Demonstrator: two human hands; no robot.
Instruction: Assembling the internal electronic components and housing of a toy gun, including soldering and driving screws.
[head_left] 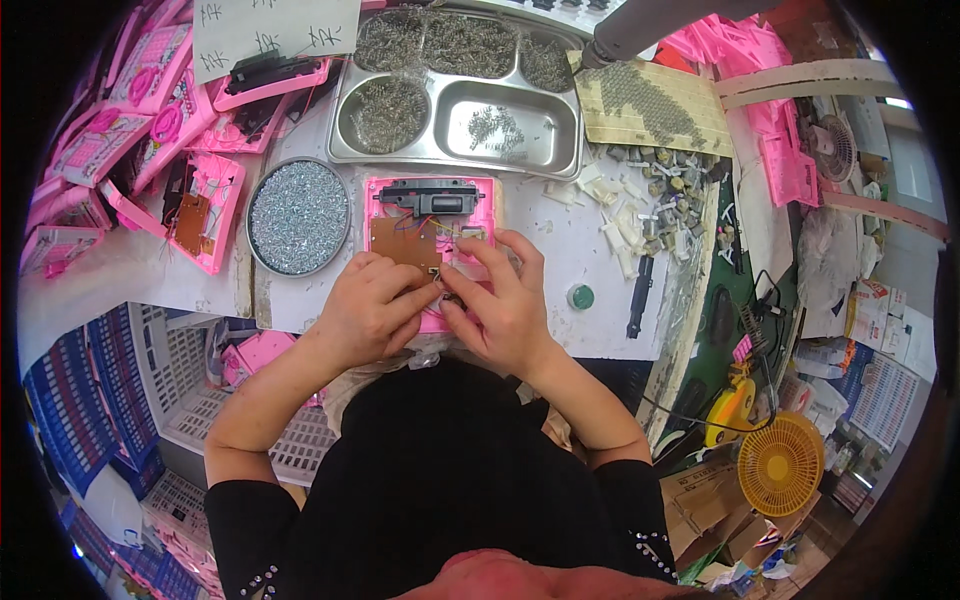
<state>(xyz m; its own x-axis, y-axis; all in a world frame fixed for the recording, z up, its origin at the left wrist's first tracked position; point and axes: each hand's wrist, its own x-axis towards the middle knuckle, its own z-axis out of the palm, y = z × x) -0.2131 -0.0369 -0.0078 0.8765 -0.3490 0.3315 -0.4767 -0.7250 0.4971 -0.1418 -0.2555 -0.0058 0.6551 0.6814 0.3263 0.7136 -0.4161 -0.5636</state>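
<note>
In front of me lies a pink plastic housing [487,203], fitted with a brown circuit board [398,240] and a black mechanism [430,197] across its far end. Thin coloured wires run between these parts. My left hand [372,308] rests over the near left side, thumb and index finger pinched together at the board's lower edge. Whatever they grip is too small to make out. My right hand [508,308] reaches over the right side, its fingers closed around a small dark part [452,299] close to the left fingertips.
Left of the housing stands a round tray of small screws [298,217]. Behind it is a steel compartment tray [455,160] of springs. White and metal small parts [640,215], a green-topped round piece [580,296] and a black strip [640,298] lie right. Pink housings [150,120] pile up left.
</note>
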